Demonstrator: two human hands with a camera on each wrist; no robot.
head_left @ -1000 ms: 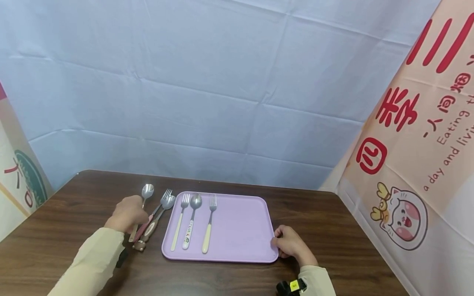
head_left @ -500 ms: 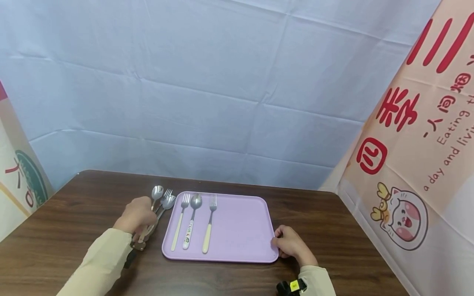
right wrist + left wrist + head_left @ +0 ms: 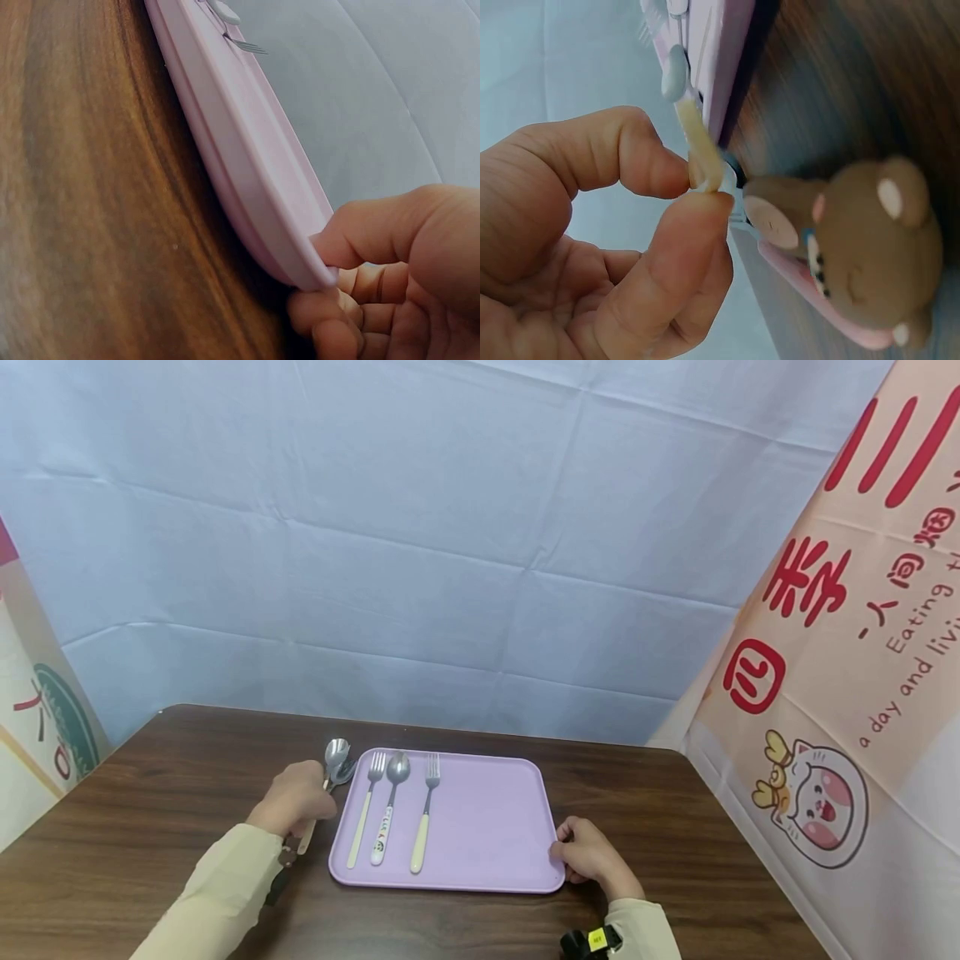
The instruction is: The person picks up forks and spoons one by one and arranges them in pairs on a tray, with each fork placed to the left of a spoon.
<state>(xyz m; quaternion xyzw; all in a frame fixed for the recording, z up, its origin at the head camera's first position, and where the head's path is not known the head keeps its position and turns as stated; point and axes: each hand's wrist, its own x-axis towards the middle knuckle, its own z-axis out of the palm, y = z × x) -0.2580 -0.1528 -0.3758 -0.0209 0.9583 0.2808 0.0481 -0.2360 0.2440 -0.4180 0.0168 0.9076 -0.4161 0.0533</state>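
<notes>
Lilac tray [image 3: 491,835] sits on the dark wood table [image 3: 637,810], w/ our right hand [image 3: 588,853] gripping its rim by the near right corner, digits closed above & below the edge. Our left hand [image 3: 294,797], just left of the tray, has a cream-handled spoon [image 3: 335,753] pinched btwn thumb & finger; tips meet tight on the handle, other fingers curled in. That spoon's bowl points far, close to the tray's left edge, & overlaps a second spoon bowl [image 3: 345,772] in the head view; can't tell if they touch.

Below this hand the wrist cam gives us a brown bear handle [image 3: 877,247] w/ a pink handle [image 3: 817,300] right beside it; both mostly hidden from the head cam.

On the tray's left half, left to right, we count 3 pcs: slim fork [image 3: 367,806], printed-handle spoon [image 3: 386,820], thicker-handled fork [image 3: 423,835], all heads far, handles near, lying apart.

Pale blue cloth [image 3: 412,568] hangs on the far side; peach banner [image 3: 840,693] w/ red characters at right.
</notes>
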